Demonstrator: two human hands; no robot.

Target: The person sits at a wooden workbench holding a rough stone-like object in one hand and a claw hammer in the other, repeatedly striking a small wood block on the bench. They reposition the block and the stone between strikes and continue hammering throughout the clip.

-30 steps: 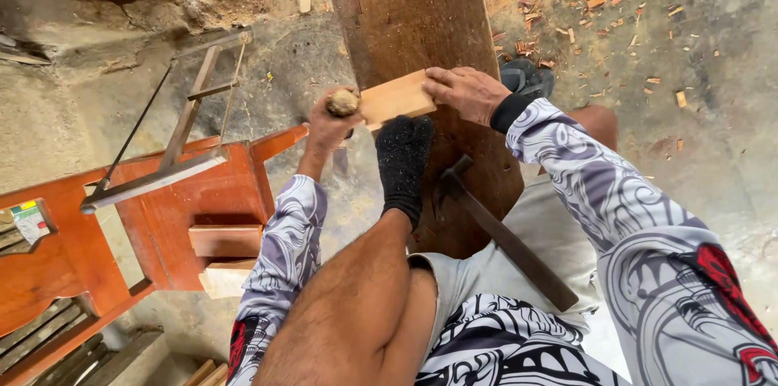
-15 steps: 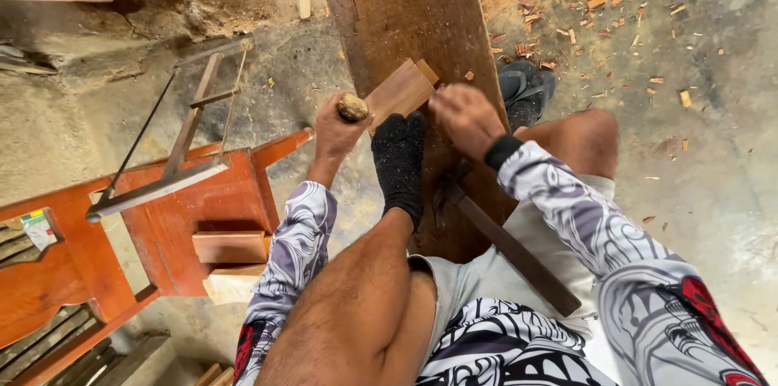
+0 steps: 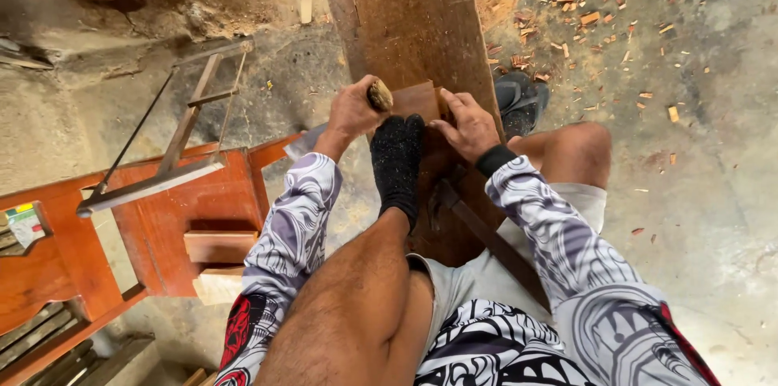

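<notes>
- A small wooden block (image 3: 420,99) lies flat on a wide dark plank (image 3: 409,21), near the middle of the view and just beyond a foot in a black sock (image 3: 397,163).
- The sock's toe presses against the near edge of the block, pinning it to the plank.
- The left hand (image 3: 350,110) is closed in a fist around a tool with a rounded wooden handle (image 3: 379,95); the handle's worn top sticks out of the fist, right at the block's left edge. The tool's working end is hidden, so what kind it is cannot be told.
- The right hand (image 3: 465,123) is spread half open, fingers (image 3: 444,126) laid flat on the right side of the block and gripping nothing.
- Both arms wear patterned grey and white sleeves (image 3: 559,232); the right wrist has a black band.
- A hammer (image 3: 478,228) with a dark handle rests on the plank beside the sock, just under the right forearm.
- A dark sandal (image 3: 519,102) sits on the ground at the plank's right edge, beyond the bare knee.
- Wood chips (image 3: 567,13) lie scattered over the concrete floor to the upper right.
- To the left stands an orange-red wooden piece of furniture (image 3: 162,224) with a frame saw (image 3: 170,143) lying across it.
</notes>
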